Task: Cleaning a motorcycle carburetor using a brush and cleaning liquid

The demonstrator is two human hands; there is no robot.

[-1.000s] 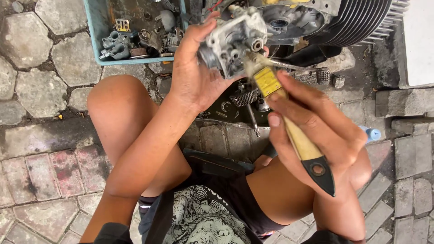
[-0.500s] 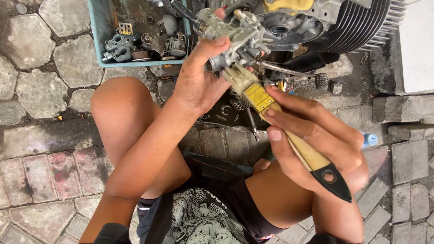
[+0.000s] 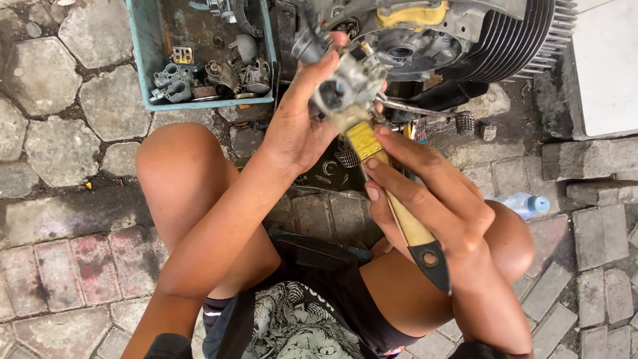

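- We grip a small metal carburetor point(image 3: 345, 90) in our left hand point(image 3: 299, 126), raised before the engine point(image 3: 465, 33).
- Our right hand point(image 3: 425, 193) clasps a wooden-handled paintbrush point(image 3: 399, 206) against it.
- Rigid, likely oily; best held around its body.

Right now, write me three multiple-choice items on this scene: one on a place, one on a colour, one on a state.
1. Where is the teal tray?
A. on the paving, upper left
B. on the lap
C. on the engine

2. What colour is the brush's handle tip?
A. red
B. black
C. white

3. What does the left hand do?
A. rests empty
B. grips a bottle
C. holds the carburettor

Answers: 1 A, the tray sits on the stones beyond the knee. 2 B, the wooden handle ends in black. 3 C, its fingers wrap the metal part while the right hand holds the brush.
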